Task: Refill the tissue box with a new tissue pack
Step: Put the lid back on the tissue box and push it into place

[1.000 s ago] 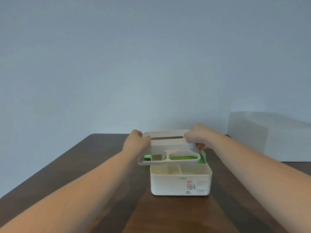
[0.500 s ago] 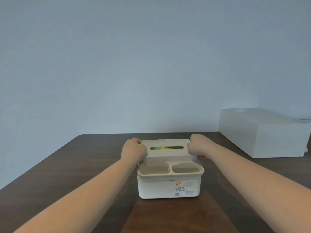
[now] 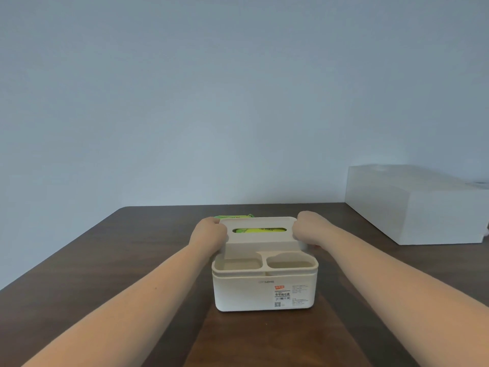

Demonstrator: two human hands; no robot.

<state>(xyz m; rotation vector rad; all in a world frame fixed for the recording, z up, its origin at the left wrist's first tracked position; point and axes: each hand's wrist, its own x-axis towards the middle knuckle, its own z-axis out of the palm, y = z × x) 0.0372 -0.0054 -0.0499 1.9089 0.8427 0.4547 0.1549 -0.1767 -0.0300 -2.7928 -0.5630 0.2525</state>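
Note:
A white plastic tissue box (image 3: 264, 292) stands on the dark wooden table (image 3: 105, 260), label facing me. Its white lid (image 3: 260, 242) sits down on the box, with two open compartments at the front. Through the lid's slot shows the green tissue pack (image 3: 259, 230) inside. My left hand (image 3: 209, 234) grips the lid's left end and my right hand (image 3: 311, 226) grips its right end, fingers curled over the edges. A green object (image 3: 232, 217) peeks out behind the box at the left; I cannot tell what it is.
A large white rectangular box (image 3: 415, 205) sits at the back right of the table. A pale blue wall rises behind the table's far edge.
The lid was raised and tilted above the open box; both hands have lowered it onto the box. The view has tipped down slightly.

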